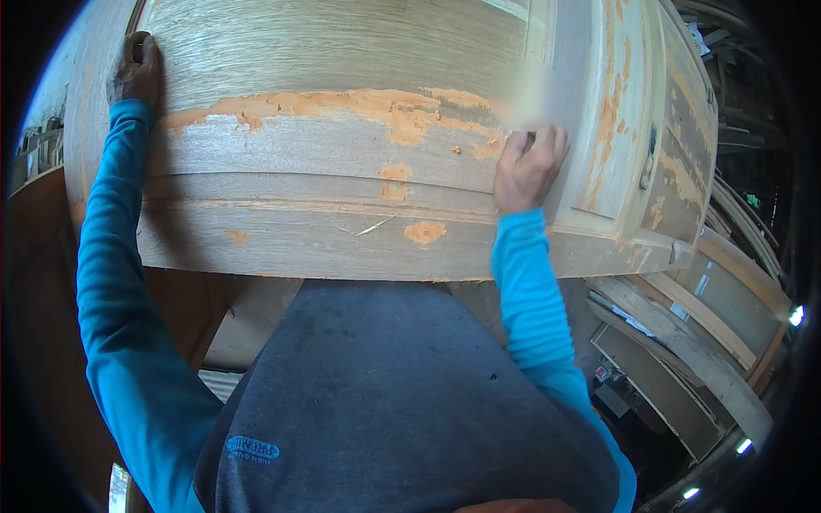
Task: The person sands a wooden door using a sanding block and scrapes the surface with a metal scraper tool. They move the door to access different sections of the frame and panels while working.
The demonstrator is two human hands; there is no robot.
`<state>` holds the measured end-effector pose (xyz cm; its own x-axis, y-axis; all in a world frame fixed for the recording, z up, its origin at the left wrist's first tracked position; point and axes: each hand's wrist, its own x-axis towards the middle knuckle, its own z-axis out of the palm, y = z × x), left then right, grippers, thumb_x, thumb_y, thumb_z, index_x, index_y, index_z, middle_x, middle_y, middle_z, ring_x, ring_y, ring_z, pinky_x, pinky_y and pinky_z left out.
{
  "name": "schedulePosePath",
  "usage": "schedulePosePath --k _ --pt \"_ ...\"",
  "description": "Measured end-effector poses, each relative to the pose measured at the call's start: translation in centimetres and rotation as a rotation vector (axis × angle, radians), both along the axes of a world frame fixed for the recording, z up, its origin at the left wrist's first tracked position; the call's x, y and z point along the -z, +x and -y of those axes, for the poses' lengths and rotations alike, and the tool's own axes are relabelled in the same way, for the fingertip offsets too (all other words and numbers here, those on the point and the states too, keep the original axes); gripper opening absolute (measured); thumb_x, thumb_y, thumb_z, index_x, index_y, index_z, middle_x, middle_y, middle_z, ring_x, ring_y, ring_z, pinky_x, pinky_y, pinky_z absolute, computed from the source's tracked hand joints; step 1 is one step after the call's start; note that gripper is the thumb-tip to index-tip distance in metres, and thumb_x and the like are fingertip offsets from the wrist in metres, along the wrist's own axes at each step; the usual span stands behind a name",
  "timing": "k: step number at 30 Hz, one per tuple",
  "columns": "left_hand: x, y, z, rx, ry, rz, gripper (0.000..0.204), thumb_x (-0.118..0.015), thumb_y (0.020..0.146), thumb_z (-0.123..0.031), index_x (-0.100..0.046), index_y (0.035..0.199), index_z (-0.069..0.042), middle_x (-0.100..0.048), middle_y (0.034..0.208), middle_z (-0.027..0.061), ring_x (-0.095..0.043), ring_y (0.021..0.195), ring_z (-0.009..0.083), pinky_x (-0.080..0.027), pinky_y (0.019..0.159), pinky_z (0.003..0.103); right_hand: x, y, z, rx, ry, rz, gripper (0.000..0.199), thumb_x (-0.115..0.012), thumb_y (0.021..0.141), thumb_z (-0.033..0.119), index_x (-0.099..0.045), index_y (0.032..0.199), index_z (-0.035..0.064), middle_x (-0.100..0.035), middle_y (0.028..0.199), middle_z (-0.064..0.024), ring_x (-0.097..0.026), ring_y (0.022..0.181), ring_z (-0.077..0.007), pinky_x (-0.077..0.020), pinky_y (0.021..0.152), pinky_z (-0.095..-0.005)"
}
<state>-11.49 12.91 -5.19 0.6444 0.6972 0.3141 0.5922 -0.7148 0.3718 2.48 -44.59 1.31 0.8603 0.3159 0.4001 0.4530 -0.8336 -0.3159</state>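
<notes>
Both hands (pixel 137 73) (pixel 528 167) on wood door (pixel 342 51) — orange filler (pixel 402 111).

Stacked wooden planks (pixel 684 342) leaned at lower right of the frame, curved wood strips (pixel 744 214) at the right edge, small lights (pixel 796 315) glowed at far right, brown panel (pixel 43 282) stood at left.

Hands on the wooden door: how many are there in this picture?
2. The left hand grips the door's left edge near the top. The right hand presses on the panel beside the orange filler patches; whatever it holds is blurred. No other person's hand shows.
</notes>
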Motion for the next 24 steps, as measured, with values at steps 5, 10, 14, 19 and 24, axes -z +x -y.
schedulePosePath --k 5,10,14,19,24 --pt "-0.6 2.8 0.9 0.051 0.011 0.047 0.035 -0.057 0.102 -0.044 -0.07 0.122 -0.018 -0.076 0.108 0.0159 -0.073 0.103 0.0349 -0.055 0.092 0.045 1.2 21.5 -4.3 0.072 -0.052 0.316 0.02 -0.057 0.096 0.02 -0.062 0.094 0.0002 -0.066 0.1 -0.0264 -0.061 0.108 -0.0418 -0.0462 0.095 -0.0525" --pt "0.2 -0.4 -0.8 0.016 -0.008 0.072 0.04 -0.056 0.101 -0.048 -0.07 0.124 -0.018 -0.075 0.113 0.0174 -0.071 0.108 0.0357 -0.053 0.096 0.045 0.8 10.3 -2.8 -0.054 0.029 0.098 0.01 -0.065 0.091 0.009 -0.065 0.097 0.0015 -0.062 0.103 -0.0237 -0.057 0.103 -0.0429 -0.0472 0.092 -0.0557" --pt "0.2 0.3 -1.0 -0.047 0.012 -0.058 0.041 -0.057 0.099 -0.049 -0.07 0.125 -0.02 -0.076 0.114 0.015 -0.071 0.109 0.0346 -0.053 0.097 0.043 0.2 -1.2 0.6 -0.061 0.053 0.039 0.011 -0.068 0.089 0.008 -0.068 0.098 0.0029 -0.063 0.096 -0.0163 -0.06 0.1 -0.0361 -0.0492 0.089 -0.0471" --pt "0.7 2.2 -0.2 0.034 -0.007 0.0 0.041 -0.054 0.099 -0.05 -0.069 0.125 -0.023 -0.076 0.114 0.0132 -0.07 0.11 0.037 -0.052 0.097 0.045 -0.5 11.0 -1.7 -0.072 0.108 0.193 0.013 -0.07 0.088 0.012 -0.07 0.096 0.0026 -0.067 0.093 -0.0134 -0.063 0.091 -0.0334 -0.0517 0.085 -0.0459" --pt "1.3 0.9 -2.4 0.001 0.125 -0.061 0.037 -0.052 0.101 -0.047 -0.066 0.124 -0.021 -0.075 0.115 0.0139 -0.07 0.107 0.0399 -0.053 0.094 0.052 -9.0 5.0 -8.1 -0.165 0.498 -0.298 0.019 -0.068 0.094 0.02 -0.065 0.095 0.0014 -0.065 0.094 -0.0188 -0.064 0.089 -0.0345 -0.0527 0.079 -0.0459"
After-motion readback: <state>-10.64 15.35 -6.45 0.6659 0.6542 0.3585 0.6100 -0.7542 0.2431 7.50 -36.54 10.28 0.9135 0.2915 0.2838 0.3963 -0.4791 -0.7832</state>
